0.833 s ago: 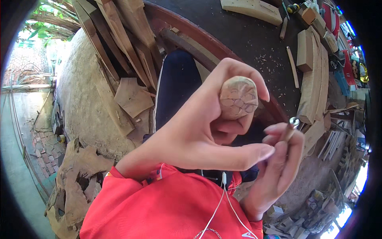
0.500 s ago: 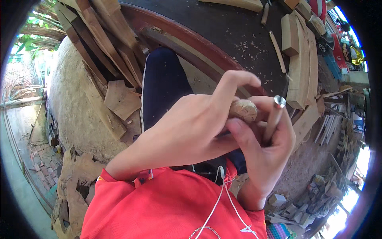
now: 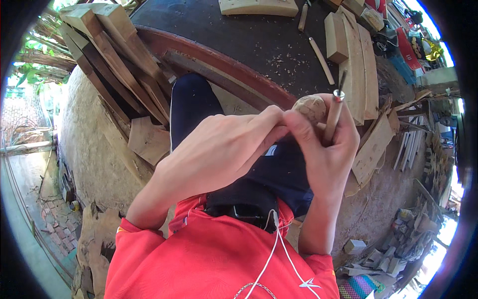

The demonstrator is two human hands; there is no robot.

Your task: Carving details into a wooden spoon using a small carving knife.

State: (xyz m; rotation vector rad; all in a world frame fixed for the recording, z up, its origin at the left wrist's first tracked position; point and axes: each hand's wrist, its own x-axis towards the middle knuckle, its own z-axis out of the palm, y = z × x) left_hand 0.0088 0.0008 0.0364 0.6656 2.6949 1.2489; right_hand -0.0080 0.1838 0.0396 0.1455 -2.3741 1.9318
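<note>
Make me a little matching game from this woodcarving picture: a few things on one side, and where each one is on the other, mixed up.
Things:
1. round wooden piece
2. carving tool
3. white cord
4. leaning planks

Places:
A. hanging down over the red shirt
B. stacked at the upper left, beside the dark table
C. pinched by the fingers of the left hand
D. gripped in the right hand, metal end pointing up

Pairs: 1-C, 2-D, 3-A, 4-B
</note>
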